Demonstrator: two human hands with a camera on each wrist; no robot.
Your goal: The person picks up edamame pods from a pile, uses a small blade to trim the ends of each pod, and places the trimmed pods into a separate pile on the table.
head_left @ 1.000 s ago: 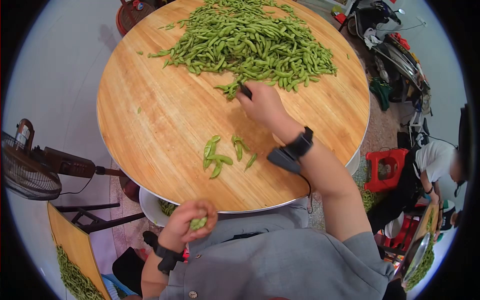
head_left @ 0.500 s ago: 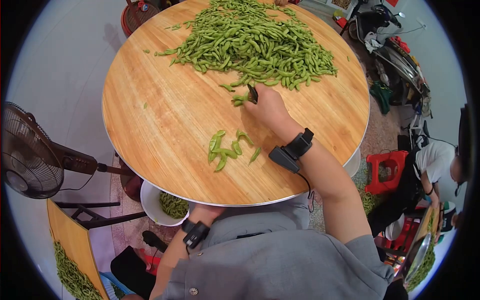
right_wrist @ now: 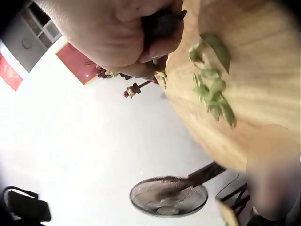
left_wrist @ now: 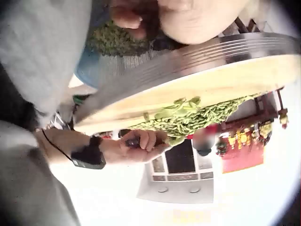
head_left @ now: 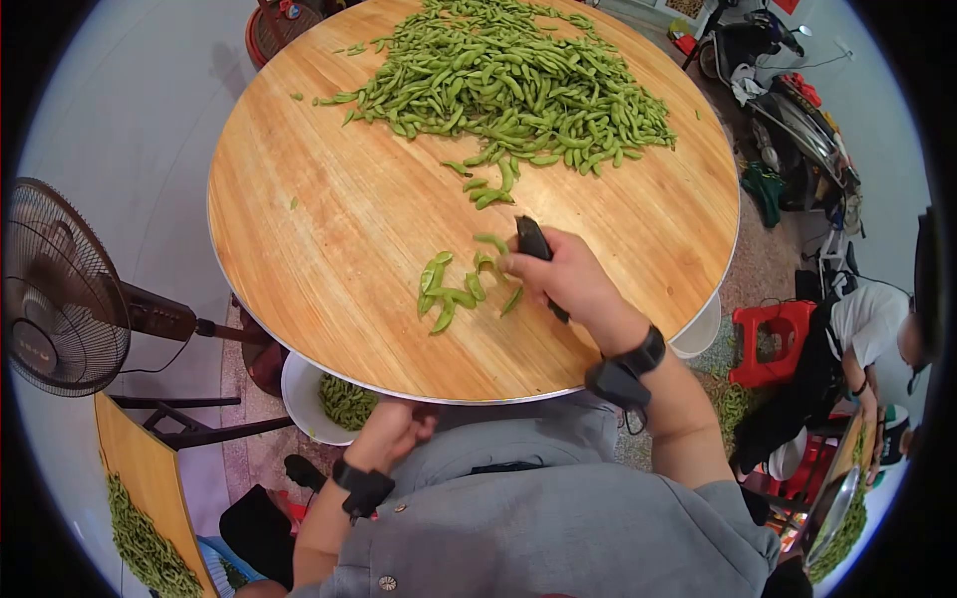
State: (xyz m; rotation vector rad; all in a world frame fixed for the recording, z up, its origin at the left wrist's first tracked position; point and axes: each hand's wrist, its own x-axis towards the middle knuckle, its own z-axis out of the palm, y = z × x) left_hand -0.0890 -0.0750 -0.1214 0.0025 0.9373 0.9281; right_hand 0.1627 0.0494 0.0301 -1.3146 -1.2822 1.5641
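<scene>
The right hand (head_left: 578, 279) grips a black tool (head_left: 533, 239), its fingertips at a green pod (head_left: 490, 241) beside a few loose pods (head_left: 446, 299) on the round wooden table (head_left: 319, 259). In the right wrist view the dark tool (right_wrist: 162, 23) shows within the curled fingers of that hand (right_wrist: 113, 40). Just below the near table edge is the left hand (head_left: 392, 429), fingers loosely bent, no pod visible in it; the left wrist view shows only part of this hand (left_wrist: 193, 19). A small cluster of pods (head_left: 490, 191) lies between the right hand and the large pod heap (head_left: 508, 90).
A white bucket (head_left: 299, 399) with pods inside stands under the table edge, left of the left hand. A fan (head_left: 65, 289) is at the left. On the right are a red stool (head_left: 770, 344), a parked scooter (head_left: 797, 120) and another person (head_left: 867, 329).
The left hand, which held pods, went down by the bucket and is back in sight without visible pods. The right hand came from the heap's edge toward the nearer loose pods, still gripping the tool.
</scene>
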